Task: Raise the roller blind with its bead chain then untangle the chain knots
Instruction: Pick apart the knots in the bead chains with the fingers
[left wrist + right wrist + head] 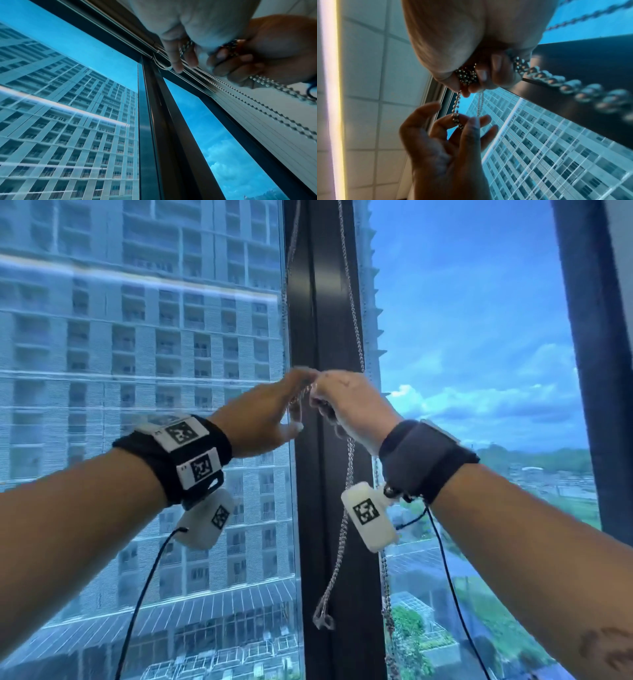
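I have the bead chain (349,460) in front of the dark window mullion (329,302), its strands running up toward twelve o'clock and a tangled loop dangling toward six. My right hand (349,402) is curled round a bunched clump of beads, and my left hand (270,412), at nine o'clock of it, pinches a strand between thumb and fingers (471,125). The glass ahead shows bare, so I judge the blind already raised, with the rolled fabric (214,20) up top in the left wrist view. The knots are not yet out; that part remains. No containers are in sight.
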`<state>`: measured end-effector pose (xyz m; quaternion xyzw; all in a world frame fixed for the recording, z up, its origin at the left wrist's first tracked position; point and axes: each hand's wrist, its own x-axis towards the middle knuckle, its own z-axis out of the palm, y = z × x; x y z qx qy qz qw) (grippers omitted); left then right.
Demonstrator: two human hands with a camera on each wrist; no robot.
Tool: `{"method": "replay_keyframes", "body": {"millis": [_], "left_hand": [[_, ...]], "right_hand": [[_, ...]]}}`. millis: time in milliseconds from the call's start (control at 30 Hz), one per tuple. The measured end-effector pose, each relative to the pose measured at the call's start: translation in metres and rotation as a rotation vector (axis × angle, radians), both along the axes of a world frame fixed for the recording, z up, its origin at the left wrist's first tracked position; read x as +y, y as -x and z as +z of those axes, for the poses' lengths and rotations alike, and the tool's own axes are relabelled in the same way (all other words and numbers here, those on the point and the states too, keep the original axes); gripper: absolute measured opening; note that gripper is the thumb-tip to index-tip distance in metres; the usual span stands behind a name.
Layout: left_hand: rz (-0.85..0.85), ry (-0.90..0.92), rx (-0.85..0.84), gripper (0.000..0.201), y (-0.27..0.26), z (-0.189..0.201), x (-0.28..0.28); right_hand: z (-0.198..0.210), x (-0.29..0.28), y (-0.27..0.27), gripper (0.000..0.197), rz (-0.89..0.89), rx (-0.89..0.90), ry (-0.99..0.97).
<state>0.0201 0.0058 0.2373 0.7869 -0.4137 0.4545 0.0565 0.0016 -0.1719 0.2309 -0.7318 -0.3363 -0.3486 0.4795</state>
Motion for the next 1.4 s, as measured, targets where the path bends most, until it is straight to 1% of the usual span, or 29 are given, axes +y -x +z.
{"method": "replay_keyframes", "body": {"millis": [33, 67, 100, 133, 167, 200, 267, 300, 333, 367, 433, 467, 533, 633, 700, 733, 766, 800, 866, 900, 966, 1033, 1066, 1100, 1133, 1200, 1266, 1333, 1400], "left_hand": [[-0.080, 0.097, -0.089, 0.061, -0.004, -0.004, 0.002], [-0.165, 0.188, -0.186, 0.054, -0.006, -0.007, 0.003], [-0.221, 0.260, -0.276, 0.043, -0.009, -0.006, 0.005], [-0.231, 0.312, -0.340, 0.033, -0.010, -0.003, 0.006], [-0.212, 0.371, -0.367, 0.028, -0.010, 0.002, 0.006], [-0.180, 0.462, -0.355, 0.028, -0.013, 0.008, 0.007], [-0.113, 0.692, -0.265, 0.032, -0.015, 0.025, 0.011], [-0.034, 0.762, -0.226, 0.034, -0.014, 0.035, 0.013], [0.085, 0.793, -0.184, 0.036, -0.014, 0.045, 0.014], [0.211, 0.799, -0.126, 0.039, -0.013, 0.054, 0.017], [0.410, 0.775, -0.008, 0.045, -0.008, 0.069, 0.021], [0.494, 0.739, 0.016, 0.046, -0.007, 0.074, 0.022], [0.666, 0.627, -0.004, 0.044, -0.008, 0.086, 0.026], [0.786, 0.479, 0.027, 0.029, -0.006, 0.102, 0.031], [0.789, 0.399, 0.137, 0.026, -0.001, 0.112, 0.037], [0.739, 0.395, 0.215, 0.025, 0.000, 0.117, 0.040], [0.675, 0.416, 0.328, 0.020, 0.002, 0.125, 0.043], [0.573, 0.465, 0.431, 0.014, 0.005, 0.130, 0.046], [0.397, 0.610, 0.577, 0.023, 0.014, 0.134, 0.044], [0.278, 0.699, 0.653, 0.026, 0.017, 0.133, 0.040], [0.051, 0.826, 0.760, 0.024, 0.019, 0.127, 0.033], [-0.085, 0.858, 0.807, 0.027, 0.016, 0.118, 0.028], [-0.133, 0.866, 0.802, 0.034, 0.013, 0.114, 0.026], [-0.162, 0.875, 0.782, 0.041, 0.010, 0.110, 0.024], [-0.188, 0.877, 0.758, 0.042, 0.006, 0.105, 0.021], [-0.225, 0.866, 0.740, 0.036, 0.001, 0.100, 0.018], [-0.255, 0.874, 0.775, 0.037, -0.001, 0.099, 0.016], [-0.188, 0.897, 0.723, 0.036, -0.002, 0.101, 0.014], [-0.081, 0.852, 0.591, 0.030, -0.001, 0.101, 0.007]], "right_hand": [[0.012, 0.001, 0.001, 0.021, 0.025, 0.015, -0.035], [0.023, 0.002, 0.002, 0.018, 0.055, 0.037, -0.062], [0.033, 0.005, 0.003, 0.015, 0.088, 0.061, -0.084], [0.042, 0.008, 0.003, 0.014, 0.110, 0.081, -0.098], [0.050, 0.012, 0.002, 0.013, 0.121, 0.101, -0.103], [0.057, 0.017, 0.002, 0.014, 0.119, 0.119, -0.095], [0.072, 0.031, 0.004, 0.015, 0.099, 0.143, -0.033], [0.081, 0.038, 0.005, 0.016, 0.074, 0.131, 0.022], [0.090, 0.045, 0.007, 0.016, 0.031, 0.095, 0.078], [0.102, 0.053, 0.008, 0.015, -0.024, 0.043, 0.127], [0.129, 0.066, 0.011, 0.015, -0.241, -0.092, 0.265], [0.139, 0.070, 0.013, 0.018, -0.359, -0.161, 0.347], [0.152, 0.078, 0.015, 0.027, -0.480, -0.257, 0.458], [0.155, 0.085, 0.011, 0.034, -0.574, -0.349, 0.530], [0.154, 0.086, 0.002, 0.037, -0.596, -0.349, 0.548], [0.155, 0.085, -0.003, 0.038, -0.587, -0.333, 0.528], [0.155, 0.082, -0.009, 0.039, -0.555, -0.310, 0.486], [0.155, 0.078, -0.014, 0.039, -0.520, -0.281, 0.451], [0.152, 0.068, -0.024, 0.035, -0.459, -0.209, 0.405], [0.149, 0.062, -0.030, 0.031, -0.397, -0.181, 0.343], [0.139, 0.056, -0.036, 0.019, -0.175, -0.113, 0.126], [0.128, 0.051, -0.038, 0.009, 0.049, -0.075, -0.078], [0.123, 0.050, -0.039, 0.008, 0.139, -0.052, -0.139], [0.119, 0.050, -0.042, 0.009, 0.206, -0.027, -0.181], [0.116, 0.049, -0.044, 0.011, 0.254, 0.000, -0.215], [0.110, 0.049, -0.047, 0.012, 0.310, 0.044, -0.264], [0.105, 0.047, -0.048, 0.011, 0.278, 0.055, -0.265], [0.102, 0.045, -0.047, 0.009, 0.231, 0.076, -0.246], [0.101, 0.044, -0.044, 0.013, 0.233, 0.117, -0.260]]}}
